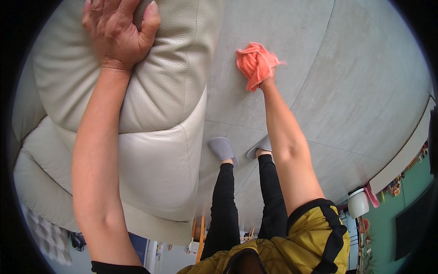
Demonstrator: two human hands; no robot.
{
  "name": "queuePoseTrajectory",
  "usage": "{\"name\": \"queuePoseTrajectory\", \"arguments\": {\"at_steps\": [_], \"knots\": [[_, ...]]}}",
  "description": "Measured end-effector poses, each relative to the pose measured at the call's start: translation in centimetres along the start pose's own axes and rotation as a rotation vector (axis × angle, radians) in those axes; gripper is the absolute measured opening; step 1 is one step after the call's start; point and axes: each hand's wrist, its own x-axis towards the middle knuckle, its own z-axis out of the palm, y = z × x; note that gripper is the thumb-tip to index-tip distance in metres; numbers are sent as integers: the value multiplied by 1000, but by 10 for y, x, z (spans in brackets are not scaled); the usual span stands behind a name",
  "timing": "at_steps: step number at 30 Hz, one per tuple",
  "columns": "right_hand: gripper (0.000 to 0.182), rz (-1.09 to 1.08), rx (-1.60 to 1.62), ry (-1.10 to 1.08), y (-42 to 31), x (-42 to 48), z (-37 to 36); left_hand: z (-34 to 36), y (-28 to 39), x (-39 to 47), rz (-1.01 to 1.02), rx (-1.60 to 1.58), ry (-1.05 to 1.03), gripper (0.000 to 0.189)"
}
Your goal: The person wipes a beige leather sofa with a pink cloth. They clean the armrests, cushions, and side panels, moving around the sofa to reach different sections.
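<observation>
At the upper left, my left hand presses down on a cream leather sofa cushion, its thumb spread from the fingers; the fingertips run to the picture's top edge. My right hand is mostly hidden under a crumpled coral-orange cloth, which it holds out over the grey tiled floor, right of the sofa. Whether the cloth touches the floor I cannot tell. The cloth's right edge is slightly blurred.
Below the cushion stands the sofa's lower padded part. My feet, in grey slippers, are on the grey floor tiles beside it. Wooden chair legs show at the bottom. A white bin-like container is at the lower right.
</observation>
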Motion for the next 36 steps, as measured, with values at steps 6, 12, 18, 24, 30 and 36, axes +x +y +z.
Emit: {"name": "queuePoseTrajectory", "arguments": {"at_steps": [6,12,18,24,30,36], "knots": [[26,-411,-680,-28,21,1,76,-6,1,0,-39,10,-37,45],[41,-960,-1086,165,69,-7,152,-9,1,0,-66,18,-36,44],[34,-129,-58,119,106,-28,123,-8,7,6,-72,-6,-26,45],[33,114,39,83,53,-9,148,-13,3,4,-69,-10,0,44],[45,-286,-972,75,39,-92,157,-15,12,16,-106,-24,-25,44],[45,-387,-949,-12,49,-185,172,-34,14,25,-158,-43,-208,48]]}}
